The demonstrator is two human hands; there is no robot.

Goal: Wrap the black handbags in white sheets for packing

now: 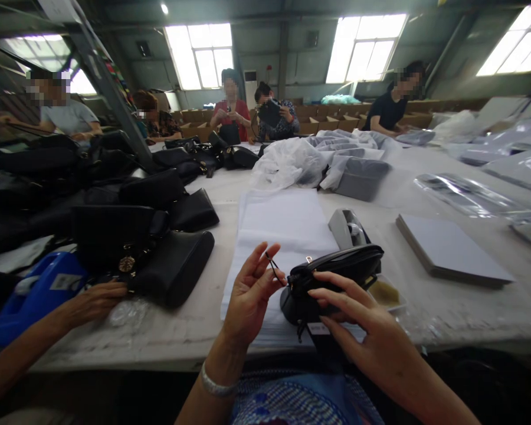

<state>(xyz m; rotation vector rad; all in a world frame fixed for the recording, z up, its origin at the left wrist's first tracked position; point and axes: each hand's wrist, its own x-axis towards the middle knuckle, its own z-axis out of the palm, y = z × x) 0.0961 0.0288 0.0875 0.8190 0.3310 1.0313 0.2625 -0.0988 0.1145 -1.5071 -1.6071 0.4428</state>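
A small black handbag (351, 262) lies in front of me, partly over a stack of white paper sheets (278, 221). My left hand (248, 298) is at the bag's left end, thumb and fingers pinching a thin black cord (273, 267) that comes off it. My right hand (363, 316) grips the near side of the bag, its fingers spread along the body. Below those fingers hangs a dark tag with a white label (317, 329). The bag's underside is hidden.
A grey tape dispenser (345, 227) stands behind the bag. At right lies a stack of grey boards (451, 248). Black bags (177, 265) and a blue tape dispenser (44, 295) crowd the left, where a co-worker's hand (100, 301) touches a bag. Several people sit across the table.
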